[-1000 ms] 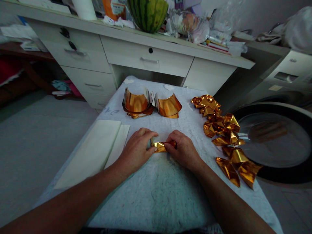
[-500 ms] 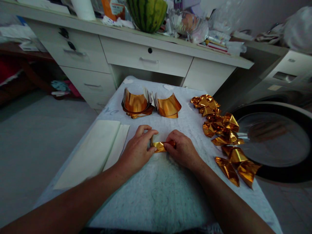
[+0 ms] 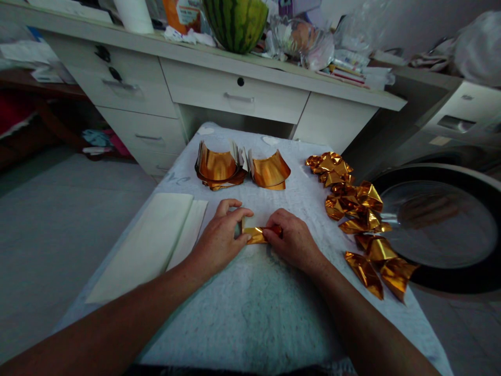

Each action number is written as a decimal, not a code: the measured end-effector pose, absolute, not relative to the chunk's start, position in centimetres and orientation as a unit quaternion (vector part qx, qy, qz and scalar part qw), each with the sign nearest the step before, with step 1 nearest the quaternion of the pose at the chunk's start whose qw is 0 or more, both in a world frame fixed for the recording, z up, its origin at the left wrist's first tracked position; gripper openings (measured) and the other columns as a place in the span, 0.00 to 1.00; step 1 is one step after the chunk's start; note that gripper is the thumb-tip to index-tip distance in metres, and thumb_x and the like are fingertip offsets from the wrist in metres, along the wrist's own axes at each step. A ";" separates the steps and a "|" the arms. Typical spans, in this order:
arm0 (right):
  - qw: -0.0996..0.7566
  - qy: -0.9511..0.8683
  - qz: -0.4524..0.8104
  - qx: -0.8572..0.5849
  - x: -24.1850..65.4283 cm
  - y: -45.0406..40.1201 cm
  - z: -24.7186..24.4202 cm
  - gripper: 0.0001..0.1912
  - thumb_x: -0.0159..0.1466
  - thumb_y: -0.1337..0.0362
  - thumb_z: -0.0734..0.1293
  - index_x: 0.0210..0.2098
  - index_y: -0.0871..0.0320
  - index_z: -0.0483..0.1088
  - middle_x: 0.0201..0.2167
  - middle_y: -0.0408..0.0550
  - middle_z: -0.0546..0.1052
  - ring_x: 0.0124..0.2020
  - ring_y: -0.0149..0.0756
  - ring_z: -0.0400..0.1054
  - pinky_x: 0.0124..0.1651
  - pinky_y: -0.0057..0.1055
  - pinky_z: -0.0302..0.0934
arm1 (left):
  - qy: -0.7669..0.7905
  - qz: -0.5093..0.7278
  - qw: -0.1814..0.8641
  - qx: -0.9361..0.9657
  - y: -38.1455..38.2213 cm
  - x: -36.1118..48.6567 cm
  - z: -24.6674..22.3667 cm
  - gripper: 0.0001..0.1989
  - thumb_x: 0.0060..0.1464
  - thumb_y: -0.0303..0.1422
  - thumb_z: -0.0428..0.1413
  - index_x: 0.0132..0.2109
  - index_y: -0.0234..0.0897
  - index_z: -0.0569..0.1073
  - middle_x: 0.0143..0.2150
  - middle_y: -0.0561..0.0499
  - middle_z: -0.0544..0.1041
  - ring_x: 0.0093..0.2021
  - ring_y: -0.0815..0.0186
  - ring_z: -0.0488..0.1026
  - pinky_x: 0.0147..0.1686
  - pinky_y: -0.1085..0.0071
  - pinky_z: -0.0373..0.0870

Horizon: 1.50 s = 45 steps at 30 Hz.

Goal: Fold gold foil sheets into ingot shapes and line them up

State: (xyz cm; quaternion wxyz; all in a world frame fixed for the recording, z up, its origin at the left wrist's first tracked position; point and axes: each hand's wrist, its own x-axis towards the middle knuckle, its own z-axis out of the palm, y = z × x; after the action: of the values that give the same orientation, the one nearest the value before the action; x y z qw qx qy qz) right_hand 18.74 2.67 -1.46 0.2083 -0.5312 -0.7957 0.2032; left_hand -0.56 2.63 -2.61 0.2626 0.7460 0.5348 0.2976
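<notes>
A small sheet of gold foil paper (image 3: pixel 256 235), its near edge folded over into a shiny strip, lies between my hands on the cloth-covered table. My left hand (image 3: pixel 224 230) grips its left end, thumb on the fold and fingers curved at the far edge. My right hand (image 3: pixel 290 235) pinches the other end between thumb and fingers, hiding part of it. Beyond the hands stand two curved stacks of gold foil sheets, a left stack (image 3: pixel 217 166) and a right stack (image 3: pixel 270 169). Folded gold foil pieces (image 3: pixel 352 201) lie heaped along the table's right side.
Pale folded paper sheets (image 3: pixel 144 240) lie on the left of the table (image 3: pixel 242 318). A white desk (image 3: pixel 235 99) stands behind, carrying a cut watermelon (image 3: pixel 237 23) and plastic bags. On the right, a washing machine's round door (image 3: pixel 442 224) stands open close to the table edge.
Both hands keep nearly the same place on the foil paper. The left fingers have shifted very slightly; the stacks and folded pieces are unmoved.
</notes>
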 end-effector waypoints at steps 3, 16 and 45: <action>0.209 -0.795 0.203 -0.532 18.7 2.6 -1.4 0.07 0.60 0.71 0.68 0.28 0.58 0.67 0.30 0.43 0.69 0.32 0.32 0.62 0.35 0.29 0.54 | 0.539 0.285 0.257 0.750 2.7 -0.6 -2.6 0.17 0.50 0.23 0.59 0.48 0.41 0.73 0.54 0.48 0.65 0.55 0.58 0.69 0.58 0.56 0.68; 0.204 -0.790 0.195 -0.544 18.6 2.8 -1.6 0.06 0.60 0.71 0.68 0.28 0.58 0.68 0.31 0.44 0.70 0.32 0.32 0.63 0.35 0.29 0.54 | 0.530 0.279 0.250 0.761 2.8 -0.6 -2.7 0.15 0.51 0.23 0.58 0.47 0.41 0.74 0.50 0.48 0.68 0.54 0.59 0.69 0.57 0.57 0.67; 0.202 -0.777 0.175 -0.570 18.1 2.8 -1.8 0.07 0.60 0.71 0.68 0.27 0.58 0.68 0.30 0.44 0.70 0.31 0.33 0.63 0.35 0.30 0.54 | 0.527 0.286 0.248 0.760 2.6 -0.5 -2.6 0.07 0.52 0.24 0.56 0.36 0.40 0.70 0.42 0.50 0.68 0.46 0.60 0.70 0.48 0.59 0.70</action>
State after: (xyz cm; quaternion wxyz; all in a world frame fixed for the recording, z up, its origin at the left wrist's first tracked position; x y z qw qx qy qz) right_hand 18.08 2.84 -1.78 0.2020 -0.5696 -0.7772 0.1750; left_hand -0.52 2.61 -2.60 0.2484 0.7604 0.5274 0.2861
